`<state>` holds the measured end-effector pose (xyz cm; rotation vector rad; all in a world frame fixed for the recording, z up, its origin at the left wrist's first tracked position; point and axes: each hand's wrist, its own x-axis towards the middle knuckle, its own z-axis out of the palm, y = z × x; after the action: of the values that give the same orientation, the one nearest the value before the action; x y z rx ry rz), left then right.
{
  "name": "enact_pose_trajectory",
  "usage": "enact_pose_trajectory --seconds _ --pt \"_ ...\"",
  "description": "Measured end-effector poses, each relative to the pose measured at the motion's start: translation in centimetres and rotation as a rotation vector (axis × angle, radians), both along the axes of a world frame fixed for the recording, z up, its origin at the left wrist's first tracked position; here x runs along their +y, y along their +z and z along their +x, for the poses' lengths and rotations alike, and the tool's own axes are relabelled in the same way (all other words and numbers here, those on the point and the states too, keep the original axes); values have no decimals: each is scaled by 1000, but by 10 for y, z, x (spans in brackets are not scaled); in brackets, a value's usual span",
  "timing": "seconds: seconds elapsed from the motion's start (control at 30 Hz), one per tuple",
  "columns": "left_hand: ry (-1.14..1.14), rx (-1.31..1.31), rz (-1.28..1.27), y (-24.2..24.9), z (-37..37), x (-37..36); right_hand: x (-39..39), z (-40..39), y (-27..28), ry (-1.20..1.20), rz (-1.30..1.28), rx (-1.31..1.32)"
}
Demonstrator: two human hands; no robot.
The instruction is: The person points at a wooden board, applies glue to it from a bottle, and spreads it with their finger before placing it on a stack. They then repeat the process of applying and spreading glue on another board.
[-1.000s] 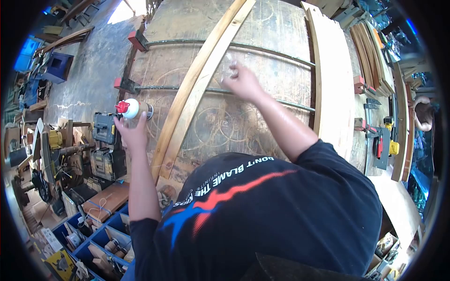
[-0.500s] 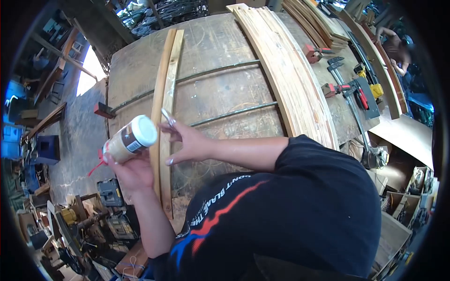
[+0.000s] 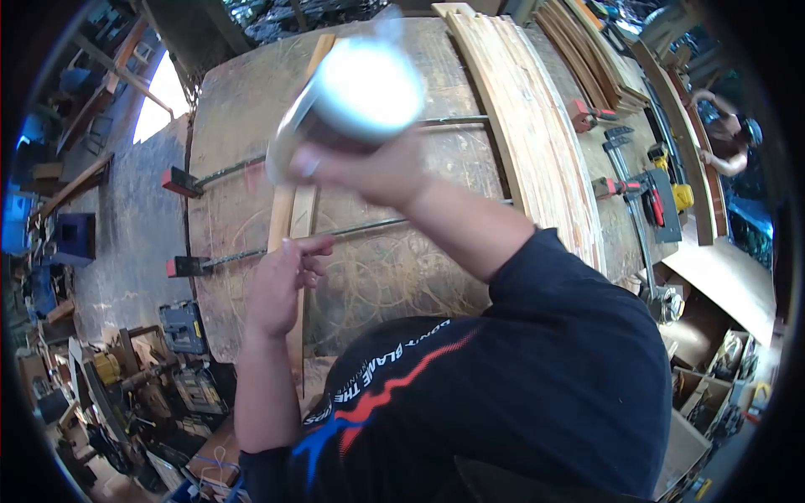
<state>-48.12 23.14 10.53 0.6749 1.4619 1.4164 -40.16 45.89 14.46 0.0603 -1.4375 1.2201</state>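
A bottle with a white lid (image 3: 369, 88), blurred by motion, is lifted above the workbench with its lid toward the camera. My right hand (image 3: 360, 172) is wrapped round it. Below and to the left, my left hand (image 3: 285, 281) is empty, its fingers apart and partly curled. Two narrow wood strips (image 3: 303, 214) lie on the bench beneath my hands, partly hidden by them and the bottle. Metal clamp bars (image 3: 365, 226) run crosswise under the strips toward a wide row of boards (image 3: 537, 126) on the right.
Red clamp ends (image 3: 180, 182) stick out at the bench's left edge. More clamps (image 3: 616, 188) and a yellow tool (image 3: 682, 197) lie right of the boards. Another person (image 3: 728, 138) is at the far right. Tool cases (image 3: 182, 329) stand at lower left.
The bottle has passed from my left hand to my right hand and moved up and right. My left hand has let go. The camera view has shifted slightly.
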Motion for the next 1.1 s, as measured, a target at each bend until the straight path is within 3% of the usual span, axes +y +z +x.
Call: enact_pose_trajectory --seconds 0.03,0.07,0.13,0.2,0.3,0.37,0.4,0.43,0.5,0.57,0.6,0.67,0.7,0.77,0.8,0.83,0.9,0.93,1.0,1.1 --pt "-48 251 -79 1 -5 -5 33 18 43 46 241 -23" --pt "5 336 -167 -1 -16 -9 49 29 65 -239 227 5" --pt "256 439 -174 -43 -54 -23 88 32 94 -420 282 170" --pt "376 650 -393 -68 -105 -32 120 12 94 -458 286 211" --pt "462 912 -523 -110 -164 -31 173 -64 44 -457 204 45" --pt "381 813 -658 -120 -185 -19 197 -107 -1 -464 104 -172" --pt "352 911 -713 -122 -188 -23 199 -105 -15 -473 70 -254" --pt "364 1019 -756 -132 -194 -16 190 -92 -9 -629 214 -506" --pt "469 868 -614 -179 -211 -20 183 -98 16 -533 197 -128" --pt "381 903 -858 -163 -200 -11 196 -108 23 -462 153 122" --pt "404 931 -888 -151 -205 -4 242 -121 -9 -470 243 33" --pt "392 925 -955 -147 -186 2 284 -161 -45 -481 136 -238" --pt "402 939 -951 -153 -171 -2 277 -177 -52 -487 -72 -392" --pt "428 1016 -902 -155 -187 2 288 -189 -70 -567 -50 -251" --pt "356 1093 -929 -154 -187 2 292 -187 -62 -476 -2 -195" --pt "317 1076 -859 -162 -191 -2 319 -192 -75 -584 37 -424" --pt "347 1182 -817 -170 -188 2 314 -210 -81 -504 -107 -163" --pt "355 1156 -833 -171 -189 2 320 -213 -78 -342 -304 -138" --pt "348 1110 -864 -163 -185 8 324 -219 -82 -540 -261 -245" --pt "361 1097 -887 -153 -183 12 341 -235 -101 -648 -117 -204"
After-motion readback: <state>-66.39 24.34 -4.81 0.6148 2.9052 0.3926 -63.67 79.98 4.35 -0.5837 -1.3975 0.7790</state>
